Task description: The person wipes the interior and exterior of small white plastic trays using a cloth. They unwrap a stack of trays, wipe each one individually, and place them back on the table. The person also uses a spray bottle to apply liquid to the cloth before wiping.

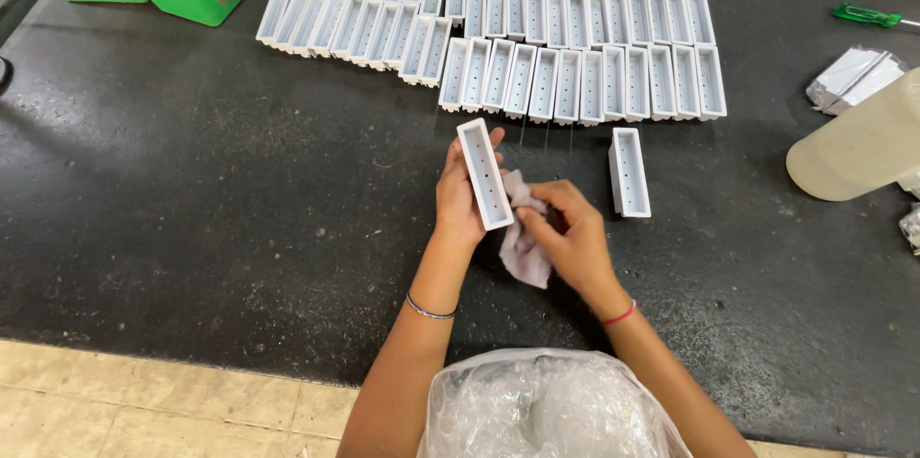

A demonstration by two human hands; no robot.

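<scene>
Left hand point(458, 194) grips a white plastic rectangular tray point(484, 173); right hand point(567, 233) pinches a crumpled cloth point(522, 238)

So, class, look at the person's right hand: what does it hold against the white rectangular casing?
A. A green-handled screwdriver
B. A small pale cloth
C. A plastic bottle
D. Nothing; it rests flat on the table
B. The right hand pinches a small pale cloth beside the white casing, which the left hand holds; the green-handled screwdriver lies untouched at the far right.
</scene>
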